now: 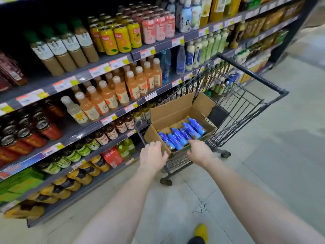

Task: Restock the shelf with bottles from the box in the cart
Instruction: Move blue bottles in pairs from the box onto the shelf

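We're looking down at both arms stretched toward the cart (pixel 249 95), which stands right beside the shelf (pixel 112 66). The left hand (pixel 152 156) hovers spread at the near-left corner of the box (pixel 168 111), its grip open and empty. The right hand (pixel 199 152) rests at the box's near edge, fingers curled loosely over the rim; we judge that grip empty too, closed on no bottle.

The blue bottles (pixel 182 133) lie on their sides in the box bottom, packed touching one another. We count about six, though the hands hide the near ends, so there may be another. One box, one cart, two hands.

What could go wrong? The bottles lie slick and tight together, so pulling one out by its neck could roll its neighbours. The cart sits on wheels, so leaning on the box rim might nudge it away. The cardboard flaps stand up and could snag a wrist.
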Motion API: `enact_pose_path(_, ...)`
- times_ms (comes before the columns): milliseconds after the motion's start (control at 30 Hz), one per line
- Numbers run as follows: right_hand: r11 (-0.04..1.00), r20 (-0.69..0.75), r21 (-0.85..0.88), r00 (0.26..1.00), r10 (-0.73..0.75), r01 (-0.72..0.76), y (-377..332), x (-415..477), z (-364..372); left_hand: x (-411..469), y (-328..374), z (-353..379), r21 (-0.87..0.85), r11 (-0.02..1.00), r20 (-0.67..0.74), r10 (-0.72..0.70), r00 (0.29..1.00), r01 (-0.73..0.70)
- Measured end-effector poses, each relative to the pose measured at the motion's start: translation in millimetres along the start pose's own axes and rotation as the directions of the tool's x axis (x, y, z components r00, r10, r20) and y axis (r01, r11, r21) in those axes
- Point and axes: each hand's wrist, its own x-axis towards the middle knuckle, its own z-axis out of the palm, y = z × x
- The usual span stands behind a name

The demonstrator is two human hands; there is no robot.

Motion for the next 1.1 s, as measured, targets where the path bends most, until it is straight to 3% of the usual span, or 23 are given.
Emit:
enact_pose_path(400,0.998,0.042,-0.010,0.997,-0.059,0.059,105,77,-57,69,89,32,0.076,0.990,0.061,-0.120,0.991,0.116)
enact_pose_path(667,0.998,0.140,-0.054,0.990,-0.006,0.014,122,160,-55,141,96,66,0.047,0.977,0.141,-0.211,0.967,0.207)
enact_pose_path(1100,0.993,0.363,-0.108,0.932,0.002,0.040,126,298,-40,244,82,110,0.000,0.902,0.307,-0.411,0.858,0.432)
